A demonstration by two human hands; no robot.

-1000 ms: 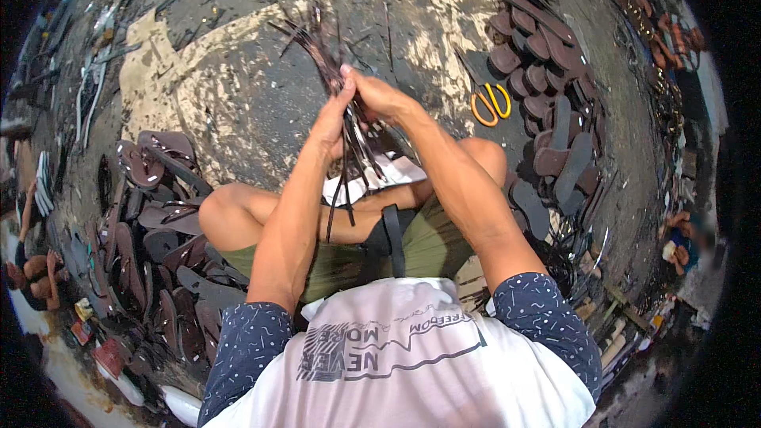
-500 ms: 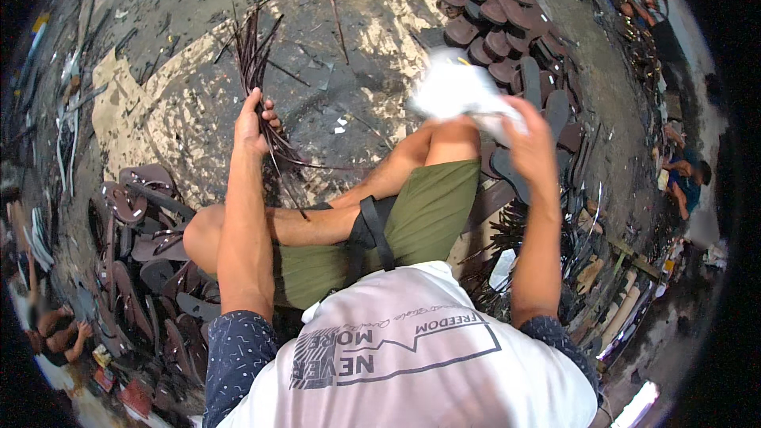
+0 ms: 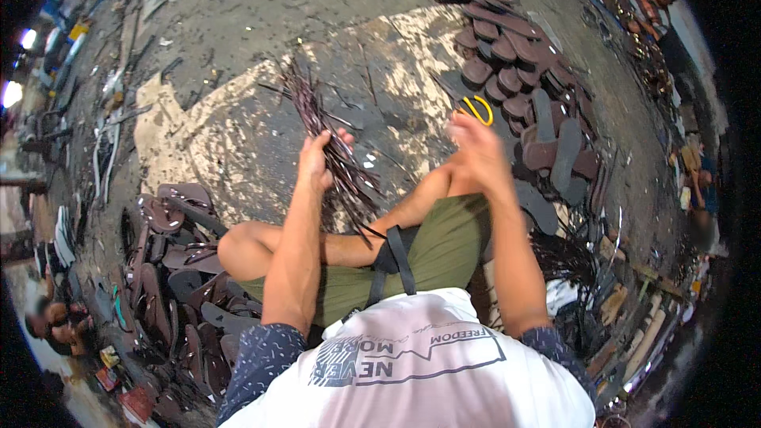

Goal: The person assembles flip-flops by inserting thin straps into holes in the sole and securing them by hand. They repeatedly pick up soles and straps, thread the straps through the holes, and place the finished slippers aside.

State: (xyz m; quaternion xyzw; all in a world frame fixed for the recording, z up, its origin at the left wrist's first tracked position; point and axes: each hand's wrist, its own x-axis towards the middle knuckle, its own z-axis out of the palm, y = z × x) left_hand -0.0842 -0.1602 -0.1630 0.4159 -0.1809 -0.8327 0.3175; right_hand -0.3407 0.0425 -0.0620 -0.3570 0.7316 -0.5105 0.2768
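My left hand (image 3: 319, 160) is closed around a bundle of thin dark brown strips (image 3: 307, 103), whose loose ends fan out above the fist and hang below it over my shin. My right hand (image 3: 482, 150) is over my raised knee, its fingers smeared by motion. Just beyond those fingers is a pair of scissors (image 3: 479, 109) with yellow handles and dark blades. Whether the fingers touch the handles I cannot tell. Nothing white shows in the right hand.
Brown sandal soles (image 3: 507, 55) lie piled at the far right, with grey soles (image 3: 567, 154) nearer. More brown sandals (image 3: 162, 269) heap at my left. Dark strips (image 3: 559, 257) and a white piece (image 3: 561, 298) lie by my right elbow. A worn board (image 3: 412, 47) covers the floor ahead.
The blurred white thing has left my right hand, uncovering the yellow-handled scissors. The right hand now reaches toward them. My left hand appears further right and lower, still gripping the strips.
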